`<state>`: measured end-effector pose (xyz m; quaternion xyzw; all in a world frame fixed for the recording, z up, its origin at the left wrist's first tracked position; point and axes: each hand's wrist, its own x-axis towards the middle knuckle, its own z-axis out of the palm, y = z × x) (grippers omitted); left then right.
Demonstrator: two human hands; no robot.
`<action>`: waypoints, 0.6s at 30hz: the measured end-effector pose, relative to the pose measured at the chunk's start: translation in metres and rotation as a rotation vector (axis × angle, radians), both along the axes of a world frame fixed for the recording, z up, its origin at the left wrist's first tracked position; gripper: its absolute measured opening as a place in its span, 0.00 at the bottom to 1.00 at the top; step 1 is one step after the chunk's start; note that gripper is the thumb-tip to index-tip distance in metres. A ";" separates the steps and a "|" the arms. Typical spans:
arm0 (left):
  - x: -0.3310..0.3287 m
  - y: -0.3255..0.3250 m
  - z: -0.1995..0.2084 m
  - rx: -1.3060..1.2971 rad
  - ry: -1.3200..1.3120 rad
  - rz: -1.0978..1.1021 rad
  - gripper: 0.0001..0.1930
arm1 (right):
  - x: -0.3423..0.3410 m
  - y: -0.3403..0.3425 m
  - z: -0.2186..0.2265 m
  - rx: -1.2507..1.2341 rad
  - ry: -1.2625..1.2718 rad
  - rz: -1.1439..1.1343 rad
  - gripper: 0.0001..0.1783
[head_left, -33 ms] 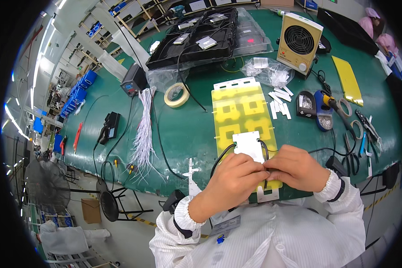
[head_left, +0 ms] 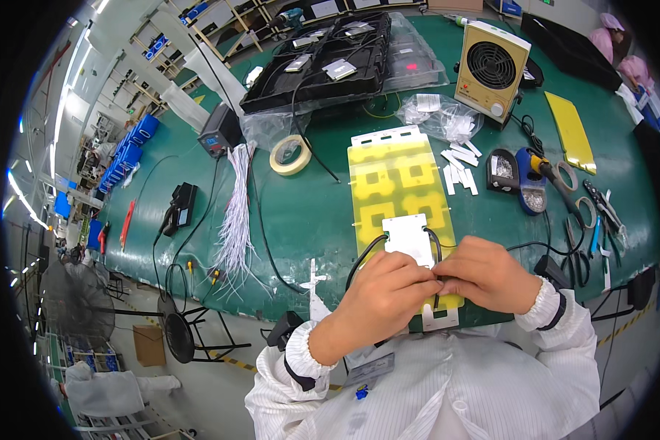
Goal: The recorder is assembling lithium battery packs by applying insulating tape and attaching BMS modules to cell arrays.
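Head view: both hands work a small white board at the near end of the yellow fixture plate (head_left: 396, 183).
Left hand (head_left: 385, 286) and right hand (head_left: 488, 273) pinch together on the white board (head_left: 409, 238), apparently steadying its black leads (head_left: 367, 253); tape roll (head_left: 290, 154) lies left of the plate.

no visible change, hands (head_left: 433, 282) unmoved
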<state>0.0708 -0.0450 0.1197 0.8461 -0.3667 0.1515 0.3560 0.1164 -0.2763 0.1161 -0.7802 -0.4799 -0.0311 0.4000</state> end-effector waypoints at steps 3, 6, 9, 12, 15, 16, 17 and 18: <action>-0.003 0.004 0.003 0.025 0.030 0.016 0.14 | 0.000 -0.001 0.000 -0.001 0.064 -0.012 0.16; -0.003 0.009 -0.002 -0.050 0.031 0.074 0.14 | -0.002 0.000 0.000 -0.009 0.077 -0.034 0.15; -0.001 0.011 -0.001 -0.051 0.018 0.064 0.12 | 0.003 0.001 0.000 -0.035 -0.027 0.008 0.16; -0.003 0.011 0.000 -0.074 0.034 0.094 0.14 | 0.002 0.000 0.003 -0.081 -0.043 0.032 0.16; -0.004 0.014 -0.002 -0.090 0.021 0.112 0.13 | 0.000 0.001 0.001 -0.104 -0.065 0.005 0.15; -0.005 0.015 -0.003 -0.097 0.019 0.124 0.13 | 0.000 0.000 0.002 -0.105 -0.066 0.009 0.15; -0.006 0.016 -0.004 -0.103 0.019 0.135 0.13 | 0.000 0.000 0.002 -0.106 -0.068 0.000 0.15; -0.005 0.017 -0.004 -0.104 0.019 0.137 0.13 | 0.000 0.000 0.003 -0.107 -0.069 -0.012 0.15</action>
